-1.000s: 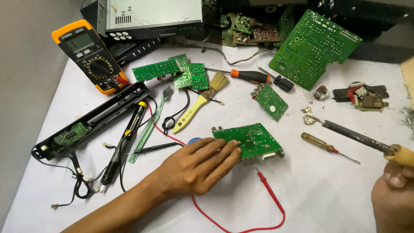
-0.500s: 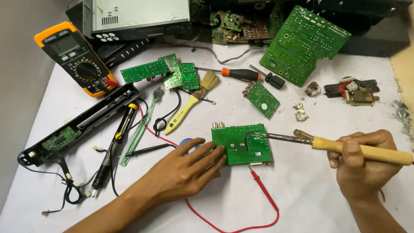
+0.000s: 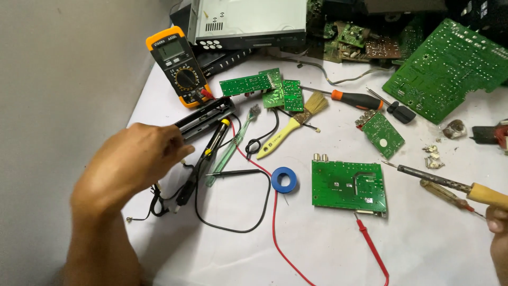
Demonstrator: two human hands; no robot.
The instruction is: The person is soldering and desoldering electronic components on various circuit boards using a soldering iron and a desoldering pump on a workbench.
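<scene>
The left hand (image 3: 135, 161) is raised over the left side of the white tabletop (image 3: 317, 249), just beside the black plastic housing (image 3: 203, 117) and the black-and-yellow desoldering pump (image 3: 203, 164); its grip is loosely curled with nothing pinched, though whether the fingertips touch the housing cannot be told; the right hand (image 3: 497, 238) is seen only at the lower right edge, its grip pressed around the yellow handle of the soldering iron (image 3: 450, 185), whose dark shaft is pointed left toward the green circuit board (image 3: 349, 185); that board is laid flat at the centre of the tabletop, apart from both hands; a blue tape roll (image 3: 284, 179) is lying just left of it, a red probe (image 3: 370, 243) just below it; an orange multimeter (image 3: 177, 66) is propped at the upper left.
</scene>
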